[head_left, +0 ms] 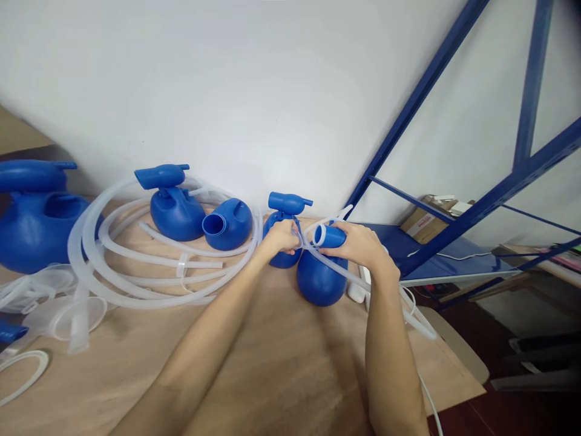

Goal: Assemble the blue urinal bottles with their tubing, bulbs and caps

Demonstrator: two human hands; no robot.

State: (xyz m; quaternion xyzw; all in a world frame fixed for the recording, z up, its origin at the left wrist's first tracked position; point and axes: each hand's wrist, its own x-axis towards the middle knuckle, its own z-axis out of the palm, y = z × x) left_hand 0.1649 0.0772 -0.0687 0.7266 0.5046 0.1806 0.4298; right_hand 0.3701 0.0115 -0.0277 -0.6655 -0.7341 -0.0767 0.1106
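My right hand is closed round a blue spout piece with a white ring at its open end, held over a round blue bottle. Left of it, my left hand has its fingers pinched at a translucent tube, which runs across the bottle toward the lower right. Behind my left hand stands another blue bottle, partly hidden, topped by a blue bird-shaped spout. Exactly how the tube meets my left fingertips is hard to see.
Coiled translucent hose covers the left of the wooden table. Blue bottles stand among its loops, and a larger bottle is at far left. Clear funnels lie in front. A blue metal shelf borders the right.
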